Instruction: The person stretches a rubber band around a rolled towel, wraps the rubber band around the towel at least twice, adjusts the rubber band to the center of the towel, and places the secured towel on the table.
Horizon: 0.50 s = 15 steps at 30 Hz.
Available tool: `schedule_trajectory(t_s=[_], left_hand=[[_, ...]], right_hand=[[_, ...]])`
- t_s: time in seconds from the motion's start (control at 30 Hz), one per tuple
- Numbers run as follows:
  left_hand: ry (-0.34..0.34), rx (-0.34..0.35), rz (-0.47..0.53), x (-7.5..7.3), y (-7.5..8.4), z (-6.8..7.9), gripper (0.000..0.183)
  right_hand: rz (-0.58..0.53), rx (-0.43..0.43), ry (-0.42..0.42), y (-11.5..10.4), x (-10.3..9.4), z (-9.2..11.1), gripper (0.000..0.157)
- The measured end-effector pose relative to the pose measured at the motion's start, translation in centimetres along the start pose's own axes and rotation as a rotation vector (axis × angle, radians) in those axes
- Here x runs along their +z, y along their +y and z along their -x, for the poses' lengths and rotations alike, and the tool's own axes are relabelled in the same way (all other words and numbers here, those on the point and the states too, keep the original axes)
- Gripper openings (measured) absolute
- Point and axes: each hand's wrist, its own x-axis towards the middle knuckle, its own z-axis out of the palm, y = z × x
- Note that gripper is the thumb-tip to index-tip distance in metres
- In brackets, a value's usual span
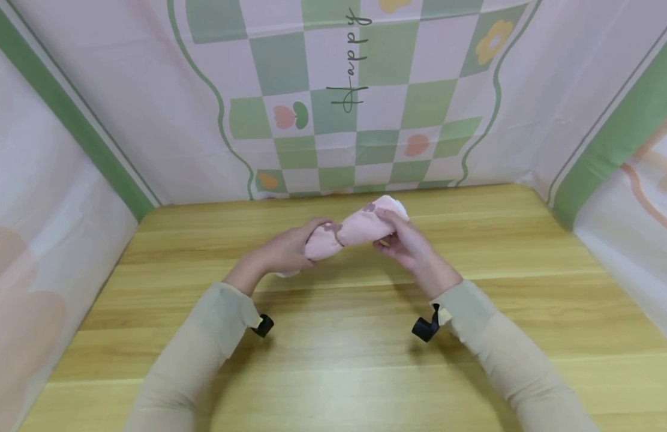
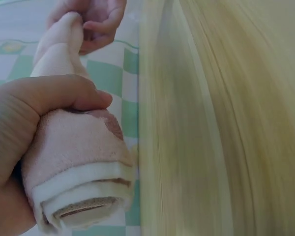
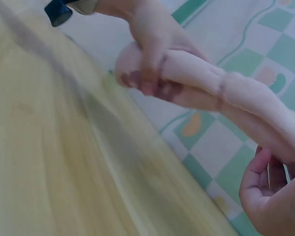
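Note:
A pink towel (image 1: 360, 228), rolled into a long tube with darker patches, is held above the table. Round its middle runs a thin brownish band (image 1: 339, 236), where the roll narrows. The left hand (image 1: 287, 249) grips one half, thumb across the top. In the left wrist view the towel's near end (image 2: 83, 196) shows layered white and pink edges. At the other half is the right hand (image 1: 414, 246), with its thumb on the upper side and fingers curled below. In the right wrist view the fingertips (image 3: 263, 157) touch the towel's underside.
Beneath both hands is a wood-grain table (image 1: 333, 360). A checked green and white cloth (image 1: 333, 144) hangs along its far edge, with more printed cloth at both sides. A small black camera (image 1: 426, 327) sits at each wrist.

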Motion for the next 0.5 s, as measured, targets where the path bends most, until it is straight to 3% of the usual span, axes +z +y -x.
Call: schedule_trajectory(t_s=[0.17, 0.43, 0.5], left_hand=[[0.023, 0.019, -0.087, -0.4, -0.2, 0.3, 0.083], [0.052, 0.007, -0.252, -0.9, -0.6, 0.6, 0.077], [0.055, 0.000, -0.283, -1.0, -0.7, 0.7, 0.076]], right_hand=[[0.126, -0.020, -0.072, -0.9, -1.3, 0.2, 0.007], [0.406, -0.046, -0.149, -1.9, -2.6, 0.3, 0.067], [0.478, -0.051, -0.175, -2.2, -2.9, 0.3, 0.069]])
